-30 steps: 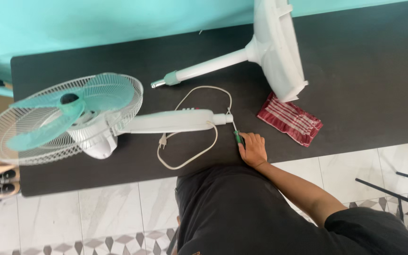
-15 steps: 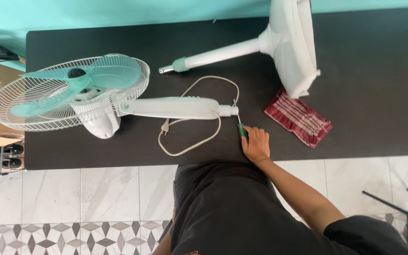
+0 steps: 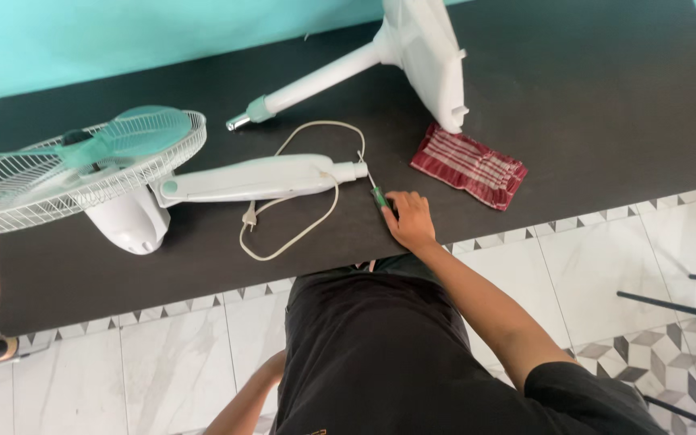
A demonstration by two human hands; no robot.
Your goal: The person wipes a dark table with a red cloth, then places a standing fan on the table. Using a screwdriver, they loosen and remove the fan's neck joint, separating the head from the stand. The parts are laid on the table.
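My right hand (image 3: 408, 219) lies on the dark table (image 3: 606, 97) near its front edge, fingers closed over the green handle of a screwdriver (image 3: 379, 196). The thin shaft points up and left toward the end of the white fan neck (image 3: 251, 179). That neck joins a white motor housing (image 3: 126, 217) and a wire cage with teal blades (image 3: 82, 157), all lying on their side at the left. A white cord (image 3: 308, 225) with its plug (image 3: 249, 216) loops beside the neck. Only my left forearm (image 3: 243, 403) shows below the table; the hand is hidden.
The fan's white pole (image 3: 316, 80) and round base (image 3: 424, 56) lie tipped at the back of the table. A red striped cloth (image 3: 469, 167) rests right of my hand. A black metal frame (image 3: 686, 314) stands on the tiled floor at the right. A teal wall runs behind.
The view has tilted and shifted, so the fan and table sit further left. My right hand stays on the screwdriver at the neck's end. My left forearm has come into view.
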